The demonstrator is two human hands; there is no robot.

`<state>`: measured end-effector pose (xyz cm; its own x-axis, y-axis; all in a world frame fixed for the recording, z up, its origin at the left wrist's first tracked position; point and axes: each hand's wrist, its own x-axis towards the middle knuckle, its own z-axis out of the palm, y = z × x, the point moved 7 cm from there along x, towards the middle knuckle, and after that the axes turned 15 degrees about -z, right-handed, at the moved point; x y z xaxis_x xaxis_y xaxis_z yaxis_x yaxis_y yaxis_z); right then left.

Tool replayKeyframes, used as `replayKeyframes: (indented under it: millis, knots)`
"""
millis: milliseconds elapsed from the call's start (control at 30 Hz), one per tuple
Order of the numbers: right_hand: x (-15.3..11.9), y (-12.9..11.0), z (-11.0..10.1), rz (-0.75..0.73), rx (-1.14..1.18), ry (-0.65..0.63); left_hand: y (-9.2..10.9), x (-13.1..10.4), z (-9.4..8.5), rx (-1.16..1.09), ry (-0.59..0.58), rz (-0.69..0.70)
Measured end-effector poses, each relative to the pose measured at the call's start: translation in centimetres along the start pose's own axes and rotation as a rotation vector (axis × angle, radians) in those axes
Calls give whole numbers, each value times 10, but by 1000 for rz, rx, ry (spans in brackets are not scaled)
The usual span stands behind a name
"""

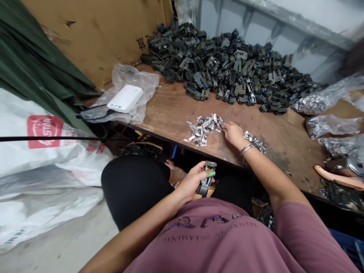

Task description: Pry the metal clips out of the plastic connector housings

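A white box (pixel 125 99) lies on clear plastic (pixel 148 84).

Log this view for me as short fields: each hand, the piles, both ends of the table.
Left hand: holding a dark part above the lap
Right hand: at the edge of a silvery pile; grip unclear
Smaller pile: silvery bits beside the right wrist
Table back: large heap of dark parts
Left end: white device on clear plastic
Right end: bags of silvery pieces
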<state>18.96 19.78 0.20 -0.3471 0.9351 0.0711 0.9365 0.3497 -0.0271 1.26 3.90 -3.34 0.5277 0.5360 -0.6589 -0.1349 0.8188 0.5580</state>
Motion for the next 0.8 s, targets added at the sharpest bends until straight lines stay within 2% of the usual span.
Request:
replayKeyframes:
  millis: [133, 200, 267, 400, 500, 633, 800]
  knots:
    - [-16, -4, -7, -82, -72, 13, 3, 1, -12, 13, 83, -11]
    - [-33, -9, -14, -97, -13, 60, 4, 3, -16, 2, 112, -14]
    - [-53, -17, -18, -82, 202, 123, 5, 5, -14, -11, 109, -4]
    - [-95, -48, -19, -8, 863, 284, 9, 7, -5, -21, 59, 58]
    - [-119, -74, -20, 22, 1093, 413, 10, 6, 2, 28, 30, 121]
    - [-134, -96, -25, -82, 995, 535, 8, 5, 7, 151, 39, 202]
    - [-139, -102, -29, -185, 847, 571, 11, -1, 11, 297, 124, 267]
